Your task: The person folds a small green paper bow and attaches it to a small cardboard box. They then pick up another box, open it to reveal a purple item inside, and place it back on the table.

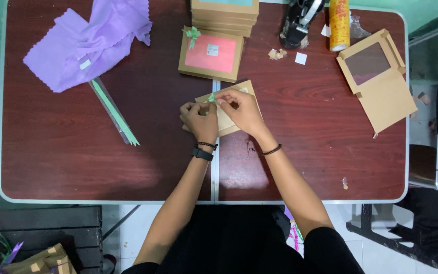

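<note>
Right now both hands are pinching a small green ribbon bow (211, 97) between closed fingertips: the left hand (198, 119) is gripping it from below, the right hand (239, 109) from beside it, pressing it onto a flat kraft cardboard box (247, 87) that is lying near the middle of the surface (77, 162). The bow is looking light, soft and easily crushed, so its base seems the safest hold. Just beyond, toward the far edge, a finished window box (211, 55) with a pink insert is sitting; purple cloth (87, 45) is lying at the far left corner, an unfolded box (378, 81) near the right edge.
</note>
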